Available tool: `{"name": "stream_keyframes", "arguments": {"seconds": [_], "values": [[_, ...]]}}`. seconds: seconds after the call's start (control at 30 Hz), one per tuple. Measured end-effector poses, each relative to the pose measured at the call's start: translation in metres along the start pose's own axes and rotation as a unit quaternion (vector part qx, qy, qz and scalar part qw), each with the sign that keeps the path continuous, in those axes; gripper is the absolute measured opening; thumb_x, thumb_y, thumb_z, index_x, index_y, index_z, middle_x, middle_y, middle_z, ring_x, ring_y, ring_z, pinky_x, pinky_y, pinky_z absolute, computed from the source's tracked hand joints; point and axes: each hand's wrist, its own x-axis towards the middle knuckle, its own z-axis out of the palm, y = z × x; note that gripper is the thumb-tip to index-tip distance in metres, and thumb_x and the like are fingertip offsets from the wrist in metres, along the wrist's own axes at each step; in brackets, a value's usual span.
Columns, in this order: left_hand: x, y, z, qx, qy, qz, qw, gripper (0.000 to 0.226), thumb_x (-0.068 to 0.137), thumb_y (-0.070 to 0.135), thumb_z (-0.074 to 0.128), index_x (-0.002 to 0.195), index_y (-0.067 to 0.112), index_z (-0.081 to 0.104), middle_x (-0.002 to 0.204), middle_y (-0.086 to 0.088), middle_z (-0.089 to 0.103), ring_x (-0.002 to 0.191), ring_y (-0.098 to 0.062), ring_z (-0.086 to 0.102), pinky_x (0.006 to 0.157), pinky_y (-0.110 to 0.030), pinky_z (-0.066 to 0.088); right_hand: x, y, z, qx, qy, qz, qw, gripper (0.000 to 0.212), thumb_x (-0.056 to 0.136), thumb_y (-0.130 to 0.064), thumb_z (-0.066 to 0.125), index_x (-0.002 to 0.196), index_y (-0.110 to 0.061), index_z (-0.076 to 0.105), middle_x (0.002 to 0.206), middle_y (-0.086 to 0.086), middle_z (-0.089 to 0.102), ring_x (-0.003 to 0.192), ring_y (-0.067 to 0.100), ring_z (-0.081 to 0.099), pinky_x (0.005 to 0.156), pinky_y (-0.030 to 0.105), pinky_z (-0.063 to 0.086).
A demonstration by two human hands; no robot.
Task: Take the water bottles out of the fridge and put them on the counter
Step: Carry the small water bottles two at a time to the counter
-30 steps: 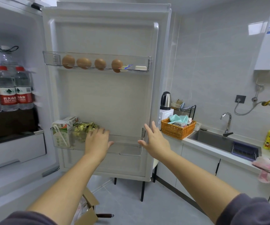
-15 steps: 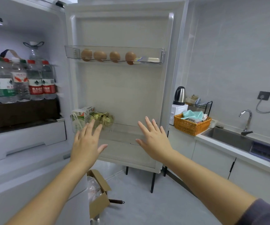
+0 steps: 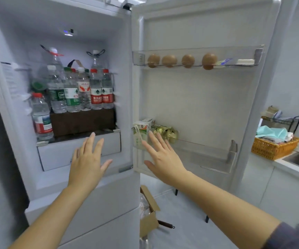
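The fridge (image 3: 84,24) stands open in front of me. Several water bottles (image 3: 84,90) with red, green and white caps stand in a row on a dark wooden box (image 3: 82,121) inside. One more red-labelled bottle (image 3: 41,117) stands lower, at the left of the shelf. Two taller jugs with strap handles (image 3: 95,58) rise behind the row. My left hand (image 3: 87,164) is held out with spread fingers below the shelf, in front of the white drawer (image 3: 55,155). My right hand (image 3: 161,157) is spread too, near the door's lower bin. Neither touches a bottle.
The open door (image 3: 199,97) carries several eggs (image 3: 170,61) in its top rack and a carton (image 3: 142,133) with gold packets in the lower bin. A counter (image 3: 292,169) with a wicker basket (image 3: 272,148) and sink lies right. A cardboard box (image 3: 148,212) sits on the floor.
The view has swung left from the door to the fridge interior. Both hands stayed spread and moved left, the left one now in front of the drawer.
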Motion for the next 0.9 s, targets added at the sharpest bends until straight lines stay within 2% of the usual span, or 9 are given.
{"name": "stream_keyframes", "arguments": {"seconds": [0.33,0.5,0.67,0.9], "values": [[0.063,-0.117,0.025,0.026,-0.004,-0.034,0.999,0.073,0.082,0.044,0.071,0.141,0.010,0.045,0.153,-0.017,0.032,0.139,-0.035,0.033,0.109,-0.053,0.035,0.122,-0.069,0.050,0.030,-0.006,-0.002,1.000,0.066,0.104,-0.039,0.042,0.158,-0.025,0.008,0.164,0.002,-0.018,0.152,0.027,-0.010,0.122,0.042,0.005],[0.084,-0.162,0.041,0.042,-0.030,-0.067,0.996,0.073,0.085,0.046,0.066,0.145,0.013,0.040,0.156,-0.015,0.026,0.143,-0.033,0.027,0.112,-0.050,0.031,0.171,-0.088,0.074,0.048,-0.026,-0.012,0.998,0.065,0.104,-0.038,0.039,0.158,-0.025,0.005,0.164,0.003,-0.019,0.151,0.028,-0.011,0.122,0.042,0.008],[0.111,-0.196,0.059,0.071,-0.051,-0.100,0.991,0.077,0.083,0.045,0.069,0.146,0.013,0.038,0.156,-0.014,0.025,0.143,-0.032,0.026,0.110,-0.047,0.034,0.230,-0.101,0.102,0.080,-0.031,-0.027,0.996,0.065,0.104,-0.036,0.041,0.158,-0.027,0.006,0.163,0.001,-0.019,0.151,0.027,-0.014,0.123,0.044,0.008],[0.165,-0.228,0.070,0.107,-0.060,-0.161,0.979,0.074,0.087,0.040,0.066,0.146,0.018,0.029,0.158,-0.011,0.016,0.142,-0.031,0.024,0.106,-0.042,0.036,0.325,-0.116,0.137,0.113,-0.023,-0.063,0.991,0.064,0.103,-0.035,0.044,0.157,-0.026,0.010,0.165,0.004,-0.012,0.152,0.031,-0.007,0.122,0.046,0.018]]}}
